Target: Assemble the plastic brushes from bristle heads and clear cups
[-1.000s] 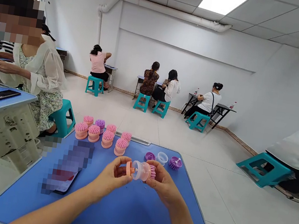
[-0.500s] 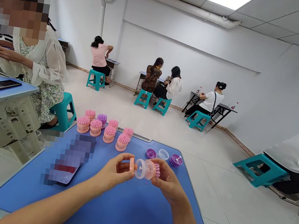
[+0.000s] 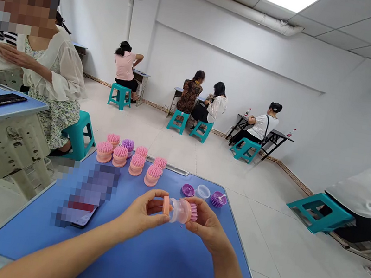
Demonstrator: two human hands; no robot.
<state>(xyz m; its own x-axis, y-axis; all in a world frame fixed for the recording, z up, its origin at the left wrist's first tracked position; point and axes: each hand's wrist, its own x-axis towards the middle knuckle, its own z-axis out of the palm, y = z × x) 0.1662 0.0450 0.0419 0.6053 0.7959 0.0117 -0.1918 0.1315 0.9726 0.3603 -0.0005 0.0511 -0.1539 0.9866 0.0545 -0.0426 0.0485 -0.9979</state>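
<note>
Above the blue desk, my left hand [image 3: 146, 209] pinches an orange cap [image 3: 166, 205] against the open end of a clear plastic body. My right hand [image 3: 206, 224] grips the other end, a scrub brush [image 3: 181, 210] with pink bristles and an orange ring, lying sideways. The cap's inner side faces the clear body. Beyond my right hand lie a purple cap [image 3: 187, 190], a clear ring-shaped cup [image 3: 203, 191] and a purple bristle head [image 3: 218, 199] with a pale stem in it.
Several finished-looking pink brushes [image 3: 136, 165] and one purple brush [image 3: 128, 146] stand at the desk's far left. A partly blurred phone [image 3: 87, 203] lies left of my hands. A person [image 3: 50, 61] sits at the neighbouring desk [image 3: 6, 115]; others sit on teal stools [image 3: 120, 96] along the wall.
My left hand has brought the orange cap closer to the clear body, and the cap's stem has gone inside. The view has shifted slightly. The person on the left has moved their hands.
</note>
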